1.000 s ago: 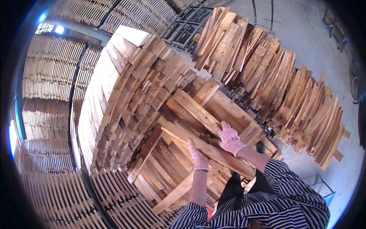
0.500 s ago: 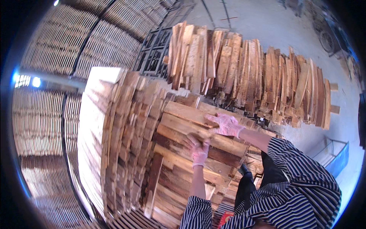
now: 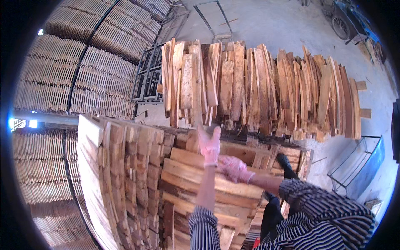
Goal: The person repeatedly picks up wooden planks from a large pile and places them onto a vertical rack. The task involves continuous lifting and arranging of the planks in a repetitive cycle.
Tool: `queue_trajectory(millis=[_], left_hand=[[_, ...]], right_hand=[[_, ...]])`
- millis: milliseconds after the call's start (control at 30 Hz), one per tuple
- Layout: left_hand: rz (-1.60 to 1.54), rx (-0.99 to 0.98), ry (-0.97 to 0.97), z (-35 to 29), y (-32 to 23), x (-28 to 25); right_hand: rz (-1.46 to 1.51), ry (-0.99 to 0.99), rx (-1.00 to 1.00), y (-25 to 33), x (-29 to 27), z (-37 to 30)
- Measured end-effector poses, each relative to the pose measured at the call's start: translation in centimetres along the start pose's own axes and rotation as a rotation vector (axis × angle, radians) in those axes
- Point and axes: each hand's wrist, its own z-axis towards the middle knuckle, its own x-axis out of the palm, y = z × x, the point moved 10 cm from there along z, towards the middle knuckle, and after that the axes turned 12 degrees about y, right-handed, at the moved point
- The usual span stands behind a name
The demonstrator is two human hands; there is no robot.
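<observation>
My left hand [image 3: 209,146], in a pinkish knit glove, reaches past the far edge of a stack of wooden boards [image 3: 187,175], towards the near ends of a long row of boards [image 3: 233,83]. Its thumb stands apart from the stretched fingers, which are smeared by motion; no board shows in it. Just right of my left wrist, my gloved right hand [image 3: 235,169] hovers over or rests on the stacked boards. Its fingers are blurred and partly hidden, so I cannot see whether they hold anything.
A tall pile of boards [image 3: 137,166] with a pale sheet-like side [image 3: 89,137] rises at left. Racks of stacked slats [image 3: 100,79] stand behind it. Dark metal frames [image 3: 148,75] lie beyond. A blue-sided metal frame [image 3: 362,166] and a wheeled cart [image 3: 343,27] are at right.
The view has shifted, and the long board row sits lower and further left. My left hand has moved forward off the stacked boards; my right hand has drawn back beside my left wrist.
</observation>
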Motion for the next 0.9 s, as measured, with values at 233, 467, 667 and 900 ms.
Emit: queue_trajectory(millis=[233,467,667,900], left_hand=[[0.741,-0.668,-0.02,13.3,10.8,0.7],[0.804,-0.521,-0.144,16.1,9.3,0.6],[0.91,-0.843,0.096,16.2,9.7,2.2],[0.589,-0.63,0.259,15.6,-2.1,6.6]], right_hand=[[0.217,0.065,-0.13,1.5,-1.2,0.3],[0.472,0.145,-0.179,0.0,-4.0,-0.1],[0.815,0.204,-0.166,-4.9,-5.6,-2.5],[0.765,-0.344,0.19,-22.2,-19.9,-2.8]])
